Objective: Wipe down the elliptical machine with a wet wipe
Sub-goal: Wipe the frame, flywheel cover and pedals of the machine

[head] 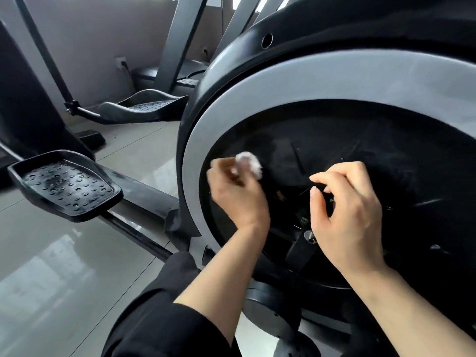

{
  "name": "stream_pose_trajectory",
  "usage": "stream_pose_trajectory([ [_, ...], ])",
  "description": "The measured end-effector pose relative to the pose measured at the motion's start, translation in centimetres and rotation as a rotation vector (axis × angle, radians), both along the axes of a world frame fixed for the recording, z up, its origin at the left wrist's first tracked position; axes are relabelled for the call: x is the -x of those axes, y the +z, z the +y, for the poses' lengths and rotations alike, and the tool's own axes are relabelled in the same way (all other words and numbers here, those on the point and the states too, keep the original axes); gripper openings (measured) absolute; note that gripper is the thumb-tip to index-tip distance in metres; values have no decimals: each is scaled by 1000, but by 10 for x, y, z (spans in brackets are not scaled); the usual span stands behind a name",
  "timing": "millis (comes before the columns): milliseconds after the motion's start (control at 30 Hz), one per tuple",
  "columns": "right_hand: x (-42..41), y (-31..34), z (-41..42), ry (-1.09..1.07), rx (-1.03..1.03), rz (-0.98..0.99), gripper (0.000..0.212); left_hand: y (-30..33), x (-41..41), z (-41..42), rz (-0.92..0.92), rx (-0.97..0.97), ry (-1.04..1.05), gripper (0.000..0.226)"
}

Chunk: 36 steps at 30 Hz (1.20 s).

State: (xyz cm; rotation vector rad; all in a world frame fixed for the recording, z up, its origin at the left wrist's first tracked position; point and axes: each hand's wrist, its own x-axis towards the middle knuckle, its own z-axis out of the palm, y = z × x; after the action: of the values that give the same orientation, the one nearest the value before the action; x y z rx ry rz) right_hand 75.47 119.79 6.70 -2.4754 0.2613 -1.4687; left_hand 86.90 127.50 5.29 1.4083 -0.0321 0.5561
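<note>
Mid-wipe: left hand [235,194] pinches crumpled white wet wipe [248,163] against black flywheel disc [386,150] of elliptical machine. Right hand [345,210] fingers curled at hub, grip unclear. Next, probably: work inward around spokes.

gym | elliptical machine [334,81], second elliptical [144,104], tiled floor [51,253]

The elliptical machine's wheel housing [322,81] fills the right side. A foot pedal [64,185] lies to its left, above the floor [64,266]. A second pedal [146,105] lies farther back, before the wall [103,34].
</note>
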Motion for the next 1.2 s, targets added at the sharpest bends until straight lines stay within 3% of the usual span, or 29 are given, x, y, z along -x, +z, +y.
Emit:
stream_pose_trajectory([
  [67, -1, 0, -1, -14, 29, 15, 14, 3, 28, -11, -236, -137, -129, 13],
  [133, -1, 0, -1, -10, 31, 18, 15, 4, 27, -13, -311, -196, -150, 12],
  [200, -1, 1, -1, 4, 9, 10, 15, 4, 1, -6, -147, -92, -40, 13],
  [267, -1, 1, 1, 1, -21, 7, 13, 5, -21, 5, 143, 83, 60, 13],
  [300, -1, 2, 3, -11, -22, 8, 12, 4, -24, 6, 181, 89, 83, 13],
  [433, -6, 7, 10, -95, 37, 68, 15, 23, 21, -13, -330, -190, -99, 8],
  [500, -7, 10, 12, -114, 36, 86, 16, 28, 25, -15, -432, -233, -155, 10],
  [567, -7, 12, 13, -107, 11, 90, 14, 22, 6, -8, -280, -145, -48, 15],
  [700, -9, 12, 16, -103, -31, 111, 13, -24, -30, 14, 547, 99, 65, 19],
  [767, -9, 10, 20, -77, -38, 132, 14, -38, -28, 20, 775, 77, 5, 21],
  [833, -8, 8, 28, -35, -39, 157, 19, -33, -14, 19, 709, 14, -47, 21],
  [933, -9, 9, 40, 6, -52, 162, 33, -5, 10, 20, 310, -83, -205, 21],
  [1000, -9, 10, 48, 35, -76, 140, 43, 13, 21, 23, 153, -54, -430, 22],
  [1100, -12, 11, 56, 56, -132, 100, 47, 26, 28, 34, 187, 66, -765, 13],
  [1200, -20, 17, 59, 25, -126, 36, 39, 33, 24, 50, 187, 20, -912, 12],
])
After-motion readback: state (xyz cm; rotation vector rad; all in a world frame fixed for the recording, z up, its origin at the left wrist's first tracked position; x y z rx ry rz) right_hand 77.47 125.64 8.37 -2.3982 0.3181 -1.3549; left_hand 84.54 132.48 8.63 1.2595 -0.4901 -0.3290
